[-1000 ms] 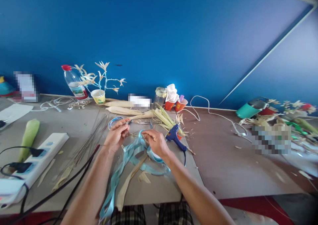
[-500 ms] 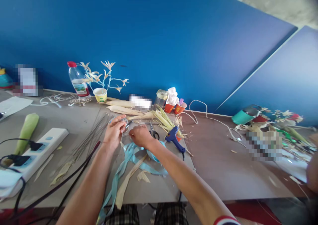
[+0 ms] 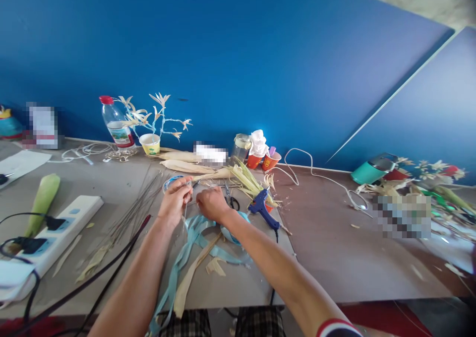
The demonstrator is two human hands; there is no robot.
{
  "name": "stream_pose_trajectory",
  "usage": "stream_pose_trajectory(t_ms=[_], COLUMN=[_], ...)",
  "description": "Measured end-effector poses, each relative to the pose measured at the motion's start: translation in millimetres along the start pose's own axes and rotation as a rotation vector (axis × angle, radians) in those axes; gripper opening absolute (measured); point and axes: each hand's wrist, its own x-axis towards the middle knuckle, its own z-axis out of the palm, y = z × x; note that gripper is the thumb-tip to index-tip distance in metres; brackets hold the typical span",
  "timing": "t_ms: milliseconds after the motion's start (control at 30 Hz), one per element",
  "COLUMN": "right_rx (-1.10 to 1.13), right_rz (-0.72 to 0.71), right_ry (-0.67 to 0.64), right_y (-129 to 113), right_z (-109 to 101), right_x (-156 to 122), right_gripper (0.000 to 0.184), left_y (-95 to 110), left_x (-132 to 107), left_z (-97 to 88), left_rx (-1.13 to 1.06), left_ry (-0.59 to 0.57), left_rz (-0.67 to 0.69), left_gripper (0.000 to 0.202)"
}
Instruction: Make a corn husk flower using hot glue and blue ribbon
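Beyond ribbon (image 3: 193,226), my left hand (image 3: 174,199) pinches strand (image 3: 185,214) pointing toward me; right hand (image 3: 213,204) curled just rightward, grip unclear.

Above the counter (image 3: 334,252), the left hand (image 3: 174,200) pinches a thin strand (image 3: 185,214); the right hand (image 3: 213,204) is curled beside it, near scissors (image 3: 227,190) and blue ribbon (image 3: 173,277).

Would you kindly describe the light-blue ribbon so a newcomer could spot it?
Against the blue wall stands a grey table. On it, mostly between the forearms and nearer the body than the right hand, lies the ribbon. Its light-blue colour and long, loose folds set it apart from the pale husk strip beside it.
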Motion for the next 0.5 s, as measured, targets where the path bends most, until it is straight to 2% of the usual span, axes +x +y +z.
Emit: stream_pose_trajectory(t_ms=[67, 133, 200, 267, 367, 500], right_rx=[0.361, 0.843, 1.283, 1.584, 1.801, 1.892], right_rz=[0.113, 0.229, 0.291, 0.307, 0.328, 0.372], right_ry=[0.098, 0.213, 0.329, 0.391, 0.351, 0.309], right_y=[2.9, 7.9, 13.4, 17.9, 21.7, 26.3], right_z=[-8.0, -17.9, -27.4, -34.4, -38.6, -34.5], right_x=[-1.7, -5.6, -12.1, -20.5, -33.7, -46.0], right_gripper=[0.015, 0.009, 0.007, 0.01, 0.013, 0.013], left_y=[-0.8, -1.9, -3.3, -5.1, -9.6, -15.4], left_x=[0.6, -0.2, -3.6, -10.0, -21.5, -29.4], left_z=[-0.8, -0.1, 3.2, 9.2, 19.4, 25.1], left_rx=[0.002, 0.003, -0.008, -0.034, -0.07, -0.037], left_ry=[0.006, -0.026, -0.126, -0.275, -0.46, -0.563], left_rz=[-0.026, -0.061, -0.093, -0.136, -0.229, -0.28], left_gripper=[0.031, 0.032, 0.035, 0.037, 0.043, 0.047])
